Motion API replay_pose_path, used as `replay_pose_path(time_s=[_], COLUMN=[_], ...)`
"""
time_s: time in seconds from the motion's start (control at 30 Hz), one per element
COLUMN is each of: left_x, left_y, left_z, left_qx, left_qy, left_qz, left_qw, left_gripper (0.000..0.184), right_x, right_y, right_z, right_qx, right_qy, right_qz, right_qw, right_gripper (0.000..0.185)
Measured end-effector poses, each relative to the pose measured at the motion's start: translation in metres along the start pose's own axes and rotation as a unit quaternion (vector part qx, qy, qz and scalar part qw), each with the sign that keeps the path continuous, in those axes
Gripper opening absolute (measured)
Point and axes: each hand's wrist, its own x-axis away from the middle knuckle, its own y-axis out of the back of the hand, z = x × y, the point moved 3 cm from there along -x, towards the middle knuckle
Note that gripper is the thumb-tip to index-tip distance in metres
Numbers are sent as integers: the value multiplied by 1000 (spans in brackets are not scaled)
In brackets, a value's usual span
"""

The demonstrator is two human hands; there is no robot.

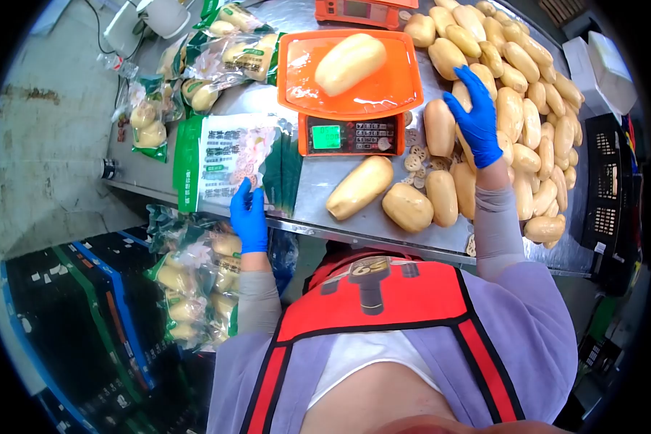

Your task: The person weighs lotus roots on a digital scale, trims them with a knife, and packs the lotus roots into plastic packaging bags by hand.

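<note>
My left hand [249, 223], in a blue glove, is at the lower edge of a flat printed plastic bag [224, 159] with a green border. Its fingers are apart, with nothing visible between them. My right hand [477, 123], also gloved in blue, reaches over a heap of peeled lotus roots [521, 123] with thumb and fingers spread, holding nothing. One lotus root [351, 64] lies on the orange tray [293, 79] of a digital scale [351, 135] with a lit green display. In front of the scale are a lotus root [360, 188] and a shorter lotus root [408, 207].
Packed bags of lotus root [231, 58] lie at the back left, and more packed bags [188, 289] sit below the table's front edge. Several lotus root slices [416, 159] are scattered right of the scale. A black crate [604, 181] stands at the right.
</note>
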Motion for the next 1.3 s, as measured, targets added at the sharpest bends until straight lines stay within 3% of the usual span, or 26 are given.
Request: replay_pose_path(time_s=[0.1, 0.23, 0.27, 0.33, 0.37, 0.43, 0.5, 0.57, 0.7, 0.8, 0.83, 1.03, 1.13, 1.2, 1.23, 1.3], left_x=[-3, -3, -3, -3, -3, -3, -7, -5, -1, -9, -14, -44, -77, -95, -99, -100], left_y=[-1, -3, -4, -7, -8, -11, -12, -17, -18, -16, -20, -79, -113, -140, -148, -165], left_z=[12, 10, 6, -1, 0, 5, 22, 18, -4, -2, -2, -47, -42, -34, -37, -45], left_qx=[-12, -39, -40, -34, -33, -50, -16, -15, -11, -9, -12, 29, 39, 155, 150, 330], left_qy=[-35, -90, -90, -49, -49, -87, -64, -76, -46, -43, -44, -90, -58, 122, 121, 193], left_qz=[14, 19, 21, 40, 45, 46, 68, 63, 74, 76, 76, 154, 191, 185, 187, 213], left_qw=[999, 995, 995, 997, 997, 994, 995, 995, 996, 996, 996, 983, 979, 963, 963, 899], left_gripper=[39, 38, 38, 38, 38, 37, 36, 35, 35, 40, 40, 50, 55, 57, 57, 54], right_x=[-13, -46, -55, -71, -81, -94, -102, -99, -76, -58, -50, 23, 53, 56, 59, 51], right_y=[-34, -72, -84, -112, -121, -135, -149, -140, -64, 11, 37, 130, 140, 140, 142, 138], right_z=[25, 78, 81, 82, 79, 73, 56, 56, 48, 21, 13, -96, -139, -138, -136, -114], right_qx=[-80, 72, 72, 237, 240, 159, 69, 101, -20, 67, 98, 352, 411, 399, 389, 310], right_qy=[28, 207, 205, 348, 345, 430, 395, 319, 281, 170, 119, -168, -154, -128, -101, -93], right_qz=[33, 124, 123, 168, 168, 230, 254, 279, 142, 20, 27, -89, -88, -91, -95, -113], right_qw=[996, 968, 968, 891, 891, 858, 880, 900, 949, 983, 988, 916, 894, 904, 911, 939], right_gripper=[51, 67, 67, 72, 72, 72, 73, 78, 75, 63, 63, 72, 69, 67, 65, 61])
